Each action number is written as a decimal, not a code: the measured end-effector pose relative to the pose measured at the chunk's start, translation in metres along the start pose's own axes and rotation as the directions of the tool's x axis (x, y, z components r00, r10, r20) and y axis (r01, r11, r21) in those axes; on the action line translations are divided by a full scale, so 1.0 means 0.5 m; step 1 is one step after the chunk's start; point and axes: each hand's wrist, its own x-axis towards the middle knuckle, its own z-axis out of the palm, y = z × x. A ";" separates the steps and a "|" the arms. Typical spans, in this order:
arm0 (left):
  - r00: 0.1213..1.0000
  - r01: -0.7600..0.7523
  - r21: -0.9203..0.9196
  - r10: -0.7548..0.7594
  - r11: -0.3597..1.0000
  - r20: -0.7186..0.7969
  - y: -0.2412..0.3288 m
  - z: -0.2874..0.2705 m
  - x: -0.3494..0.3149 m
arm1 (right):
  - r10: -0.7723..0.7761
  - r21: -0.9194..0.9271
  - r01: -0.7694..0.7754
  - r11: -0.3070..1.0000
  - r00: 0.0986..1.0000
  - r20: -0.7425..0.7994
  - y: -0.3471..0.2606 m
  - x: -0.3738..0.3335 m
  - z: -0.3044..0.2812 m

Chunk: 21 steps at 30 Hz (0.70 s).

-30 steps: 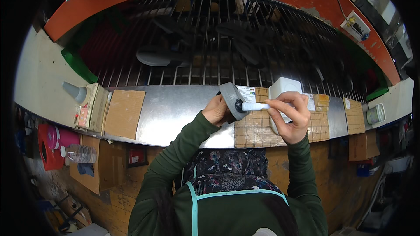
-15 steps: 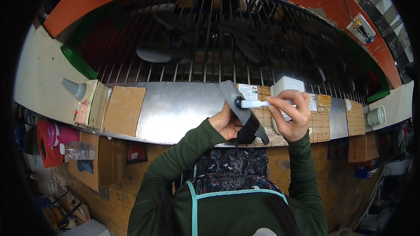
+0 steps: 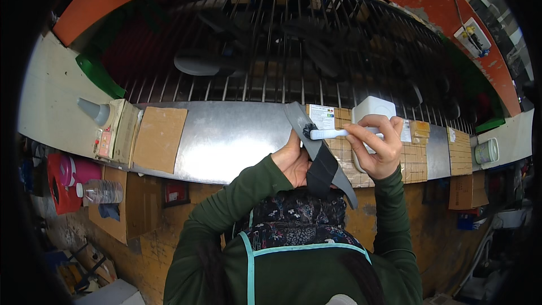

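My left hand [image 3: 293,162] is closed around the side of a grey sandal [image 3: 297,114] with a broad black strap [image 3: 322,170]. The sandal is tilted, one end up and away from me, the other down over the bench's front edge. My right hand [image 3: 377,147] pinches the handle of a white toothbrush-like brush [image 3: 329,134]. Its head reaches the dark patch [image 3: 308,129] on the sandal's upper part; the bristles are hidden. Right behind my right hand stands a white plastic container [image 3: 373,107], partly covered by the fingers.
A dark rail conveyor [image 3: 276,87] carrying several sandals runs behind the metal bench [image 3: 226,130]. Cardboard [image 3: 160,139] lies at left beside a grey cone [image 3: 94,111]. A yellowish block [image 3: 419,130] and a small tub [image 3: 485,150] are at right. Below left are a bottle [image 3: 103,191] and a carton [image 3: 132,209].
The sandal has turned in my left hand, its near end swinging lower and to the right, showing more of the strap. The brush stays at the dark patch, nearly unmoved.
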 end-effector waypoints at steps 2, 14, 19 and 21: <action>0.996 0.012 0.149 0.001 0.989 -0.087 -0.002 0.013 -0.002 | -0.004 -0.006 0.004 1.000 1.000 0.000 0.003 -0.002 0.002; 0.988 0.014 0.168 0.012 0.986 -0.153 0.003 0.048 -0.007 | 0.001 0.010 -0.001 1.000 1.000 0.021 0.012 -0.017 0.007; 0.990 0.013 0.166 0.011 0.986 -0.143 0.006 0.045 -0.007 | -0.010 -0.008 0.010 1.000 0.999 0.031 0.015 -0.021 0.005; 0.990 0.013 0.155 0.010 0.988 -0.144 0.007 0.046 -0.007 | -0.014 -0.011 0.014 1.000 0.999 0.036 0.016 -0.022 0.004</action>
